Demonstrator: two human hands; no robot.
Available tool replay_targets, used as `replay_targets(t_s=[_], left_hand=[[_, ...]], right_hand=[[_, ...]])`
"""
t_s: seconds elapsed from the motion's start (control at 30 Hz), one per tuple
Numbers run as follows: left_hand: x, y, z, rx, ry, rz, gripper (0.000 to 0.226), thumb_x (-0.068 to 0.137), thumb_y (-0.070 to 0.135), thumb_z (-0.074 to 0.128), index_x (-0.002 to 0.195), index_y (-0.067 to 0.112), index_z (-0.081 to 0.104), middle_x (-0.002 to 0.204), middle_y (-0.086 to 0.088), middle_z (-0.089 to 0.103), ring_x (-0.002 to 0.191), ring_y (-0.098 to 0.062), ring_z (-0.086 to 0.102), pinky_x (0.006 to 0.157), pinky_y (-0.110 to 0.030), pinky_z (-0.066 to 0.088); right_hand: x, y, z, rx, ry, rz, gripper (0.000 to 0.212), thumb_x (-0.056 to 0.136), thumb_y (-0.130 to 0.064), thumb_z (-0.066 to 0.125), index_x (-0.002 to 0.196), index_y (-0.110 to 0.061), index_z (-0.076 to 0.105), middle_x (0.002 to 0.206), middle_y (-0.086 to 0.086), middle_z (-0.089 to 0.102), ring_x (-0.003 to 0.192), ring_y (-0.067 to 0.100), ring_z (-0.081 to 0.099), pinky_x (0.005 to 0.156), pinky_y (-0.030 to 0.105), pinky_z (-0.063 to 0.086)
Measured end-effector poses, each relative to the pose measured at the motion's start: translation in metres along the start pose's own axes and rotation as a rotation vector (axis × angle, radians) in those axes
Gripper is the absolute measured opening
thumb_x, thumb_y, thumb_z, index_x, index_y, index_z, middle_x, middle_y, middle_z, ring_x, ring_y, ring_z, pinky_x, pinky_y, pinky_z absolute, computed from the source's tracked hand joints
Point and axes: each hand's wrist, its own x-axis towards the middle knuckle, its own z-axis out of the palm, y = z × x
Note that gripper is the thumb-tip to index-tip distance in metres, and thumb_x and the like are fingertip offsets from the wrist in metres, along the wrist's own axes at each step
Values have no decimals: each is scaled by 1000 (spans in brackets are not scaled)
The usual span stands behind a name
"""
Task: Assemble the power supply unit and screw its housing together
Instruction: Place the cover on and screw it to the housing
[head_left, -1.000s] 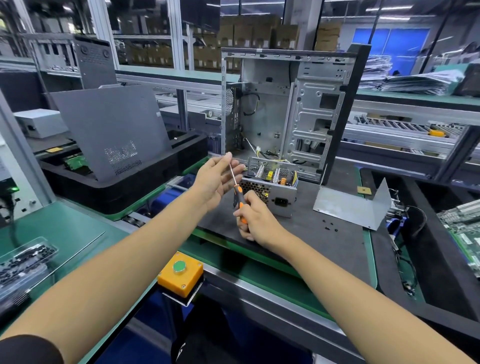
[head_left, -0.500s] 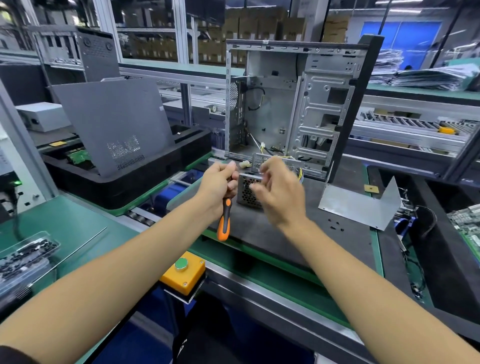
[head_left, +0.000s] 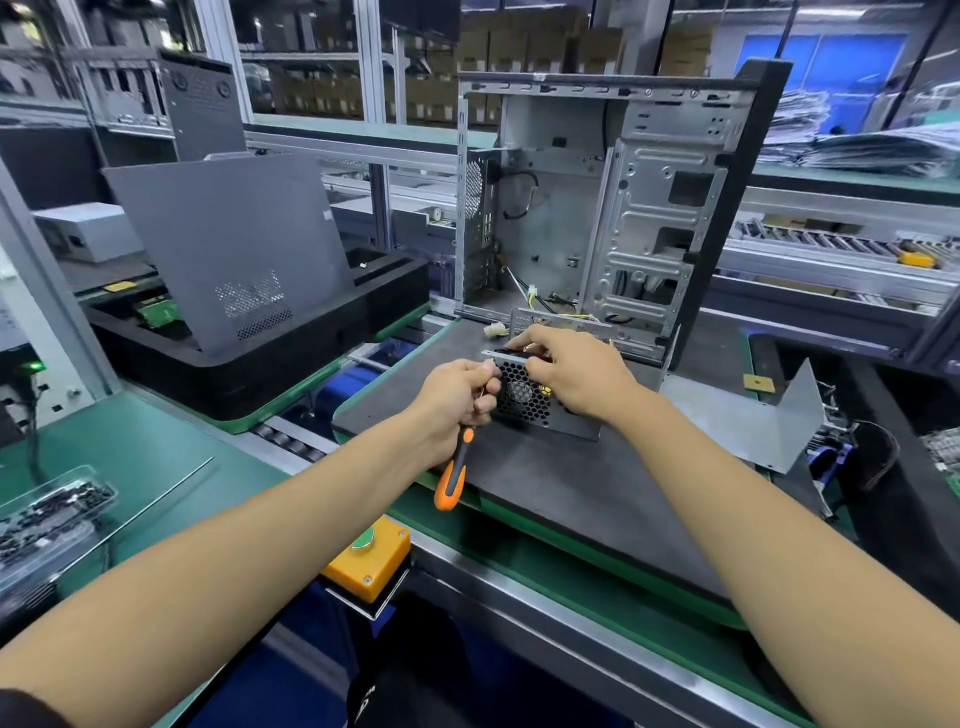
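Note:
The small power supply unit (head_left: 524, 397) stands on the dark pallet (head_left: 571, 483), its honeycomb fan grille facing me. My left hand (head_left: 457, 397) grips an orange-and-black screwdriver (head_left: 451, 475) by the shaft, with the handle hanging down towards me. My right hand (head_left: 574, 371) lies over the unit's top right, and its fingers pinch the upper metal edge of the housing. A bent grey cover plate (head_left: 748, 423) rests on the pallet to the right, apart from the unit.
An open computer case (head_left: 597, 218) stands upright right behind the unit, loose cables at its base. A grey side panel (head_left: 223, 244) leans in a black tray on the left. An orange button box (head_left: 366, 558) sits at the near edge. A screw tray (head_left: 47, 514) lies far left.
The screwdriver passed from my right hand to my left, which now holds it handle-down. My right hand moved up onto the unit's top, and the unit's grille side now faces me.

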Motion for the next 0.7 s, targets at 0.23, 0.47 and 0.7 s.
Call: replay_targets(t_s=[0.23, 0.47, 0.7], left_hand=[[2, 2, 4, -40, 33, -49, 18, 109, 15, 45, 93, 12, 53, 66, 3, 49, 39, -4, 35, 36, -15, 24], [5, 12, 9, -36, 44, -107, 26, 110, 12, 44, 85, 13, 50, 66, 3, 50, 36, -3, 35, 32, -14, 21], [2, 34, 5, 12, 13, -169, 22, 109, 4, 44, 89, 4, 52, 73, -6, 55, 39, -5, 56, 36, -11, 40]], right_hand=[[0, 2, 1, -2, 23, -33, 39, 93, -30, 52, 127, -48, 60, 120, -13, 70, 109, 17, 61, 71, 32, 28], [-4, 1, 2, -51, 29, -66, 41, 93, -33, 48, 131, -45, 58, 125, -11, 69, 112, 20, 62, 73, 33, 27], [3, -9, -3, -31, -72, -217, 34, 88, -37, 61, 120, -36, 50, 125, -5, 60, 113, 24, 60, 88, 42, 49]])
